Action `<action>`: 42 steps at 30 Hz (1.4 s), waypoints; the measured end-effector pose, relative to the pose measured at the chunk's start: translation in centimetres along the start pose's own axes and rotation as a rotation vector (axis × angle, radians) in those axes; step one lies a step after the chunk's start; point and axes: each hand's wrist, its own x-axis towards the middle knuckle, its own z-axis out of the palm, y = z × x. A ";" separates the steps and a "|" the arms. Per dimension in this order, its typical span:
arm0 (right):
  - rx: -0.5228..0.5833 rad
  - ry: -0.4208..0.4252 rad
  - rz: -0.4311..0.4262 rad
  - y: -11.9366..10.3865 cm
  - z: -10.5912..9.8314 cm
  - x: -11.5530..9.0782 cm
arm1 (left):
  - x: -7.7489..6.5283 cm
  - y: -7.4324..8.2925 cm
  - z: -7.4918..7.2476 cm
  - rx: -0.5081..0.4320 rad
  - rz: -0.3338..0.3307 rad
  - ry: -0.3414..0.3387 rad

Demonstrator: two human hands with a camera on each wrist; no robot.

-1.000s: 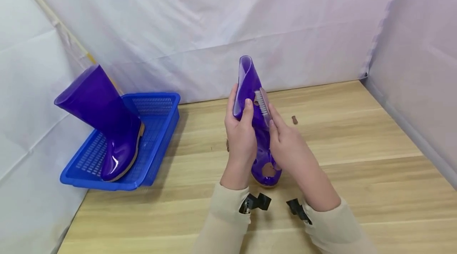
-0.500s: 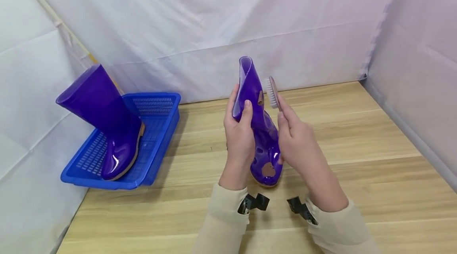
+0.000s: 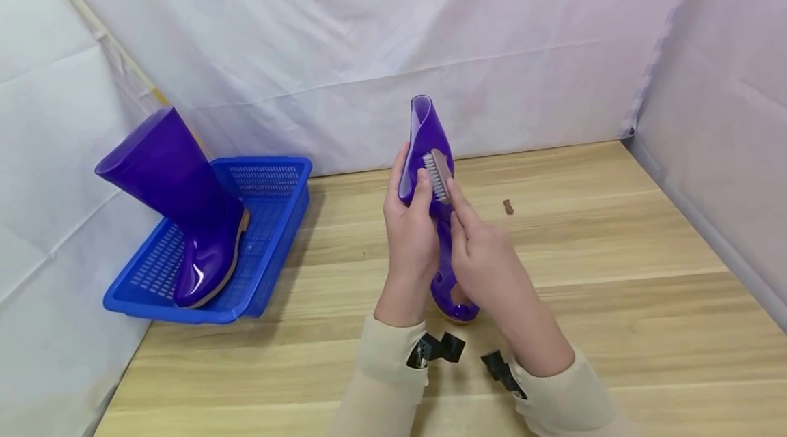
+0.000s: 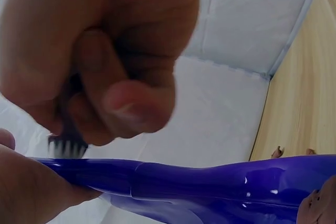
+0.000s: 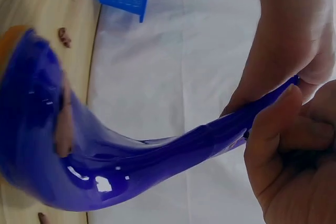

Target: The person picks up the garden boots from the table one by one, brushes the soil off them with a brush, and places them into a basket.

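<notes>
A purple rain boot (image 3: 433, 131) stands tilted on the table, its shaft squeezed narrow near the top. My left hand (image 3: 410, 239) grips that shaft, thumb in front and fingers behind. In my right hand (image 3: 492, 263) is a scrubbing brush (image 3: 441, 174) with pale bristles, which lie against the shaft just beside the left thumb. From the left wrist, the brush bristles (image 4: 67, 148) show touching the purple surface, while the curled right hand hides the handle. A brown, mud-like patch (image 5: 64, 119) sticks to the boot's toe; the right hand partly covers it in the head view.
At the left, a blue plastic basket (image 3: 267, 273) holds a second purple boot (image 3: 184, 177), leaning. A small brown lump (image 3: 508, 207) lies on the wooden table (image 3: 615, 328) right of the hands. White cloth (image 3: 522, 48) hangs behind.
The brush lifted off the shaft to the right half a second ago, baring a brown patch there. Now it is back on the shaft, farther left, covering that spot. The left hand barely moved.
</notes>
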 end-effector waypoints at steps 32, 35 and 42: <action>0.026 -0.076 0.087 1.0 -0.2 0.3 | 0.2 0.1 -0.1 -0.016 0.010 0.018; -0.035 -0.140 0.150 2.3 0.0 0.7 | 0.2 0.3 -0.2 -0.027 0.025 0.032; -0.017 -0.312 0.345 4.8 -1.3 1.4 | 0.2 0.5 -0.4 -0.018 0.022 0.037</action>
